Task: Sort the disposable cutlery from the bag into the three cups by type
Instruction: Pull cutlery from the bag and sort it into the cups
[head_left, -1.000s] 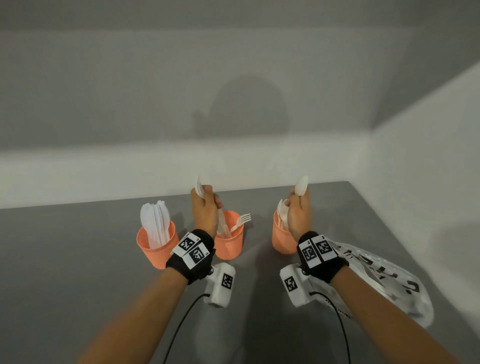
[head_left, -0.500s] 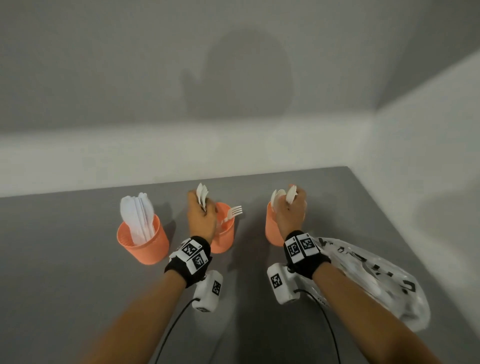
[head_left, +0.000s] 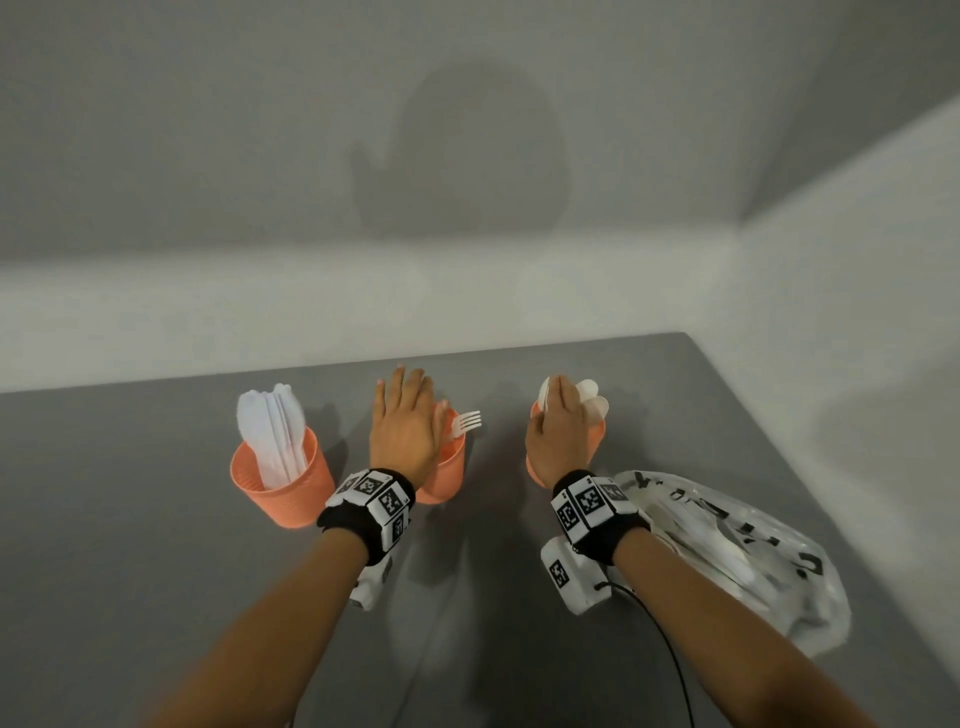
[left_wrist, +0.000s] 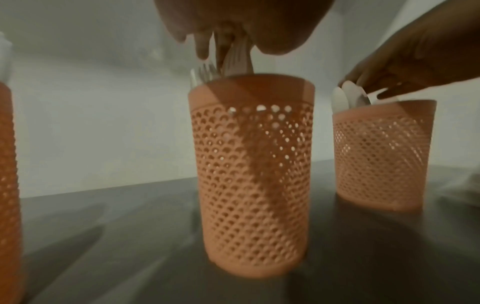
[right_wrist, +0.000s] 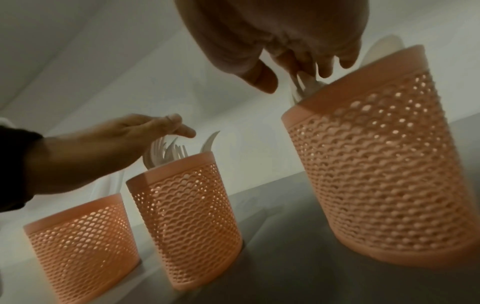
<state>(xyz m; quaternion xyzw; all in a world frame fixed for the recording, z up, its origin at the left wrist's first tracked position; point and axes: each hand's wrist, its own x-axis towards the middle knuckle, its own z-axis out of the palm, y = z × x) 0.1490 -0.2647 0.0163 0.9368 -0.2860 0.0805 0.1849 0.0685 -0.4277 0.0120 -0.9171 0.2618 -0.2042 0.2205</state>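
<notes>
Head camera, lower half of the frame: three orange perforated cups stand in a row across a grey table (head_left: 130, 571), with both of a person's hands over two of them. At lower left, the left cup (head_left: 283, 478) holds a tight upright bundle of white knives (head_left: 272, 431). Just left of centre, the middle cup (head_left: 441, 473) holds white forks (head_left: 465, 422), one of them leaning out toward the right with its tines clear of the rim. The left hand (head_left: 404, 423) lies flat over this cup, palm down, fingers straight and together, gripping nothing; in the left wrist view its fingertips (left_wrist: 202, 48) hang just above the fork heads (left_wrist: 207, 74). Right of centre, the right cup (head_left: 597, 436) holds white spoons (head_left: 589, 397), their bowls fanning up past the rim. The right hand (head_left: 558, 434) rests over them, fingers extended and close together, palm down; in the right wrist view its fingertips (right_wrist: 326, 69) touch the tops of the spoon handles (right_wrist: 303, 86) at the cup's rim (right_wrist: 363, 67), with no curl around any one piece. At lower right of the head frame, just behind the right wrist, the clear plastic bag (head_left: 737, 551) with black lettering lies crumpled on the table, more white cutlery showing through it. Both wrists wear black bands with square coded markers and white camera units, a dark cable trailing from each toward the bottom edge.
</notes>
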